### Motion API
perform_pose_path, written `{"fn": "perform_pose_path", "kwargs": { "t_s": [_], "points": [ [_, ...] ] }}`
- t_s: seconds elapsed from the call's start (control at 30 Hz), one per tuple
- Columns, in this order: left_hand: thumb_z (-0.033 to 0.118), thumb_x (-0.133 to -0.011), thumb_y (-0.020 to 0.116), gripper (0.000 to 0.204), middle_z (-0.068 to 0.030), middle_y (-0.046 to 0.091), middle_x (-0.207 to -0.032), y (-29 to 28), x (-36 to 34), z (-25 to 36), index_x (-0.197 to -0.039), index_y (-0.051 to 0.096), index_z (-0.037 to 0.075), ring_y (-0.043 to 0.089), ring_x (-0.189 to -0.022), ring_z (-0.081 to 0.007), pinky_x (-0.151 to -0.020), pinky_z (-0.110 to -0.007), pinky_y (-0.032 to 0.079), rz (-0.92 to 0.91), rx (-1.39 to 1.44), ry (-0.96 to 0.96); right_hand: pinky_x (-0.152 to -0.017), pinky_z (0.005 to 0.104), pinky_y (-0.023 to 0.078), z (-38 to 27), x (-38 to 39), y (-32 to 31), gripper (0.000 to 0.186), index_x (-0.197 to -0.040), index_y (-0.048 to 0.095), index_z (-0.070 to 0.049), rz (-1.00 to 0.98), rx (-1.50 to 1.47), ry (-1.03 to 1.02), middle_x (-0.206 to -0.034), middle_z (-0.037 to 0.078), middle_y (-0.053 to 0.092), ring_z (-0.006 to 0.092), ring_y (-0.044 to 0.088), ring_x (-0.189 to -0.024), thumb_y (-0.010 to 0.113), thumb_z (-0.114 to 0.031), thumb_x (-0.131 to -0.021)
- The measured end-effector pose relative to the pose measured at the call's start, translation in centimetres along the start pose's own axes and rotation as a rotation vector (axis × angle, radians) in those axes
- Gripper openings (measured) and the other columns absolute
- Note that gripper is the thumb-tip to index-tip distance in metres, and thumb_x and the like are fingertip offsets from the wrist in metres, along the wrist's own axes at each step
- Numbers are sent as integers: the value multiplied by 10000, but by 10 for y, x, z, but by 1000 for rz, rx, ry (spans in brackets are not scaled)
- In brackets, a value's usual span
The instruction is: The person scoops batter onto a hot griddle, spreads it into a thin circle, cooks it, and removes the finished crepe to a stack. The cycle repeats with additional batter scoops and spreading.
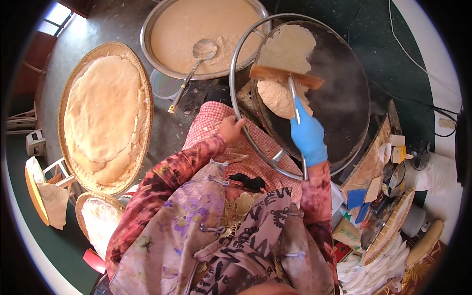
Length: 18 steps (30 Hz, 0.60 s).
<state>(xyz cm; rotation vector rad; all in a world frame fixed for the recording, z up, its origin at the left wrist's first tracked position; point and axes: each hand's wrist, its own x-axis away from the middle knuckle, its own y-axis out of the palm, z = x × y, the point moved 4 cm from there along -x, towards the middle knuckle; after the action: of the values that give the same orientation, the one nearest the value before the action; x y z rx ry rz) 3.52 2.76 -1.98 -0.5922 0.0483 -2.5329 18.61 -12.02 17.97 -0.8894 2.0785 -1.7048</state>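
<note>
My right hand point(308, 132), in a blue glove, is closed round the metal handle of a batter spreader point(270, 73). The spreader's long wooden blade lies across the round black griddle point(339, 98), touching a thick mound of pale batter point(280, 97). Beyond the blade, a thin uneven layer of batter point(287, 46) covers the griddle's far left part. Faint steam hangs over the dark surface. My left hand point(231, 129) grips the metal ring point(236, 93) that runs round the griddle, its fingertips partly hidden.
A wide metal basin of batter point(172, 29) stands beyond the griddle's left side, with a ladle point(199, 54) resting in it. Below it is a small tub point(164, 87). Left, a woven tray point(64, 118) bears stacked flatbreads point(105, 108). Boxes, tools and bags crowd the right.
</note>
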Motion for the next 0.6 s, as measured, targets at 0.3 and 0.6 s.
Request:
{"fn": "perform_pose_path", "kwargs": {
  "t_s": [0.3, 0.6],
  "points": [
    [271, -855, 570, 311, -76, 589, -630, -41, -72, 19, -809, 600, -35, 561, -546, -149, -491, -289, 436, -147, 114, -110, -631, 463, 459, 38, 8, -5, 574, -1341, 355, -250, -95, -167, 144, -757, 239, 586, 400, 581, -687, 473, -157, -787],
    [285, -865, 556, 324, -18, 561, -648, -20, 8, 26, -835, 589, -36, 503, -555, -85, -489, -246, 399, -175, 367, -157, -601, 477, 453, 1, 43, -48, 646, -1370, 295, -305, -288, -55, 257, -694, 247, 577, 409, 572, -614, 486, -142, -775]
  ]
}}
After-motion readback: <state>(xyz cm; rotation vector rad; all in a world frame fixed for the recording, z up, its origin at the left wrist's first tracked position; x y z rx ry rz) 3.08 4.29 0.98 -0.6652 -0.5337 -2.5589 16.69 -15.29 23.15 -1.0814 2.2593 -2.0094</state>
